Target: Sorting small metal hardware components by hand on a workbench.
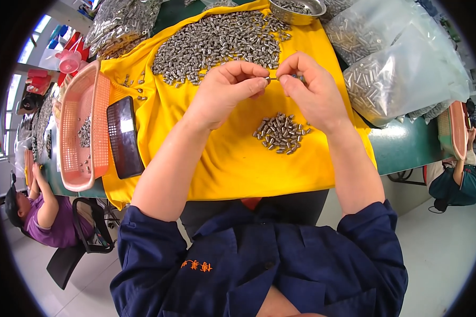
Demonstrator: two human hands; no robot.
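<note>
My left hand (229, 91) and my right hand (314, 91) meet fingertip to fingertip over the yellow cloth (217, 164). Thumb and forefinger of each are pinched on a small metal part (271, 78) that bridges the narrow gap between them. Most of that part is hidden by the fingers, so I cannot tell if it is one piece or two joined. Just beyond the hands spreads a large heap of small silvery metal cylinders (217, 45). A smaller pile of similar cylinders (281, 133) lies nearer me, below the right hand.
Left of the cloth stand a pink plastic basket (69, 132) with some parts inside and a black tray (124, 137). Bags of metal parts (375, 87) crowd the right; a metal bowl (300, 13) sits at the back. Other people work at left (53, 222) and right (455, 182).
</note>
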